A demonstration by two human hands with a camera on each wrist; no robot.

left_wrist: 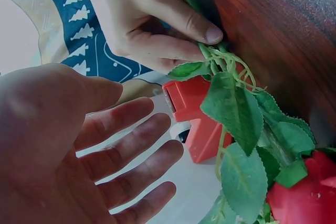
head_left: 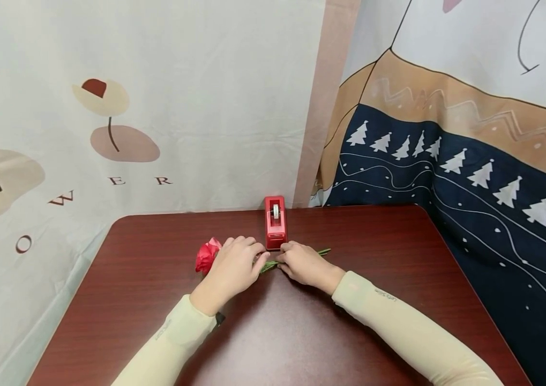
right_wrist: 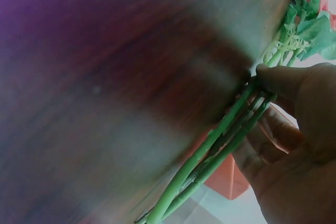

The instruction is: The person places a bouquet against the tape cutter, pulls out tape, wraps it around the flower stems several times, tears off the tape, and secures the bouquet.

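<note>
On white cloth: letters read "OWER" | right hand: grip pinched flower stems | left hand: grip wide, beside leaves

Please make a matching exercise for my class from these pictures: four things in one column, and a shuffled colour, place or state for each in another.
Column one
1. Tape dispenser
2. Left hand
3. Flower stems
4. Table

Column two
A. Green, pinched by the right hand
B. Dark reddish-brown, with wood grain
C. Fingers apart, gripping nothing
D. Red, near the far edge

Pairs: 1-D, 2-C, 3-A, 4-B
</note>
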